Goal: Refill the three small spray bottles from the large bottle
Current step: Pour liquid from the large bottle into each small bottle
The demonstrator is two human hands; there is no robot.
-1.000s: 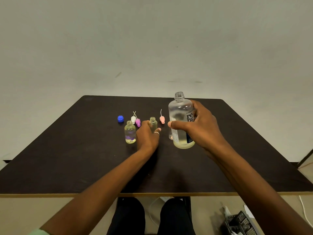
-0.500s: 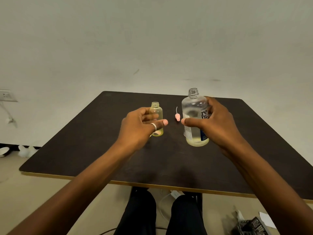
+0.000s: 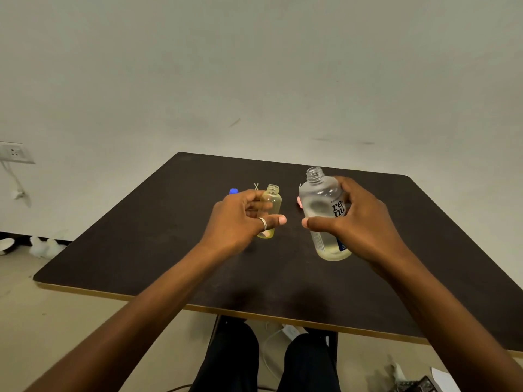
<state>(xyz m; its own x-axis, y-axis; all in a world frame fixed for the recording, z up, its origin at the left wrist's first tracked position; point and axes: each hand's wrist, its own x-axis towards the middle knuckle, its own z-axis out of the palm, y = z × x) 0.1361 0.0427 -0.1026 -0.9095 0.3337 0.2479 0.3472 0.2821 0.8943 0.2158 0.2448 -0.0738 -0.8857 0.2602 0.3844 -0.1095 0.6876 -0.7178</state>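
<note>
Both forearms reach up from the bottom corners of the frame and meet over the dark worktop (image 3: 158, 222) near its middle. The left hand (image 3: 240, 222) is curled around a small spray bottle (image 3: 272, 202), thumb stretched across the front and the other fingers wrapped behind it; a ring (image 3: 263, 223) sits on the thumb. That bottle is uncapped, upright and shows yellowish liquid at its base (whether it touches the worktop or is raised off it cannot be told). Just right of it, the right hand (image 3: 365, 222) grips the large bottle (image 3: 322, 205) from its right side, thumb across the front below the label, neck open and leaning slightly towards the left. Behind the left hand, a blue cap (image 3: 233, 191) lies on the worktop, with a small pink piece (image 3: 298, 201) peeking out beside the large bottle.
</note>
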